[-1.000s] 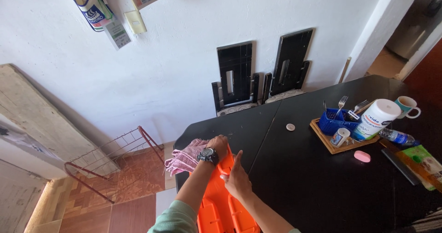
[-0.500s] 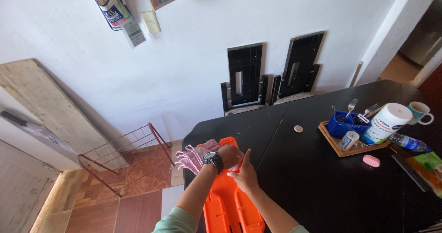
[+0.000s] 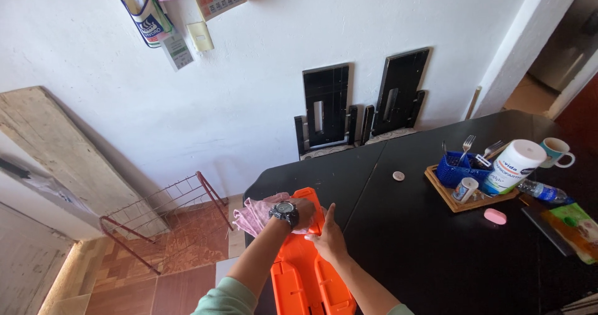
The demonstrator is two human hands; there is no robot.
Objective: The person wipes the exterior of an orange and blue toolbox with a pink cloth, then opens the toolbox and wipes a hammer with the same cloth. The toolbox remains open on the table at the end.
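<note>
An orange plastic tray-like piece with moulded compartments is seen in the lower centre of the frame, lying lengthwise over the near-left edge of a black table. A pink cloth is bunched at the tray's far end, just left of centre, partly hanging past the table corner. The left hand, with a dark wristwatch on the wrist, is curled down over the cloth, the fingers closed on it and pressed against the orange top edge. The right hand is laid along the tray's right rim, its fingers held straight and together, the thumb side turned up; nothing is gripped by it, the tray being only steadied.

The wiping is judged to be under way at the far end of the tray. How much of the surface has been covered cannot be told, since no wet or dull patches can be made out; the long near compartments are judged to be left.

At the right of the frame a wooden tray with a blue basket of forks, a white canister, a mug and a pink soap bar are seen, well apart from the hands
</note>
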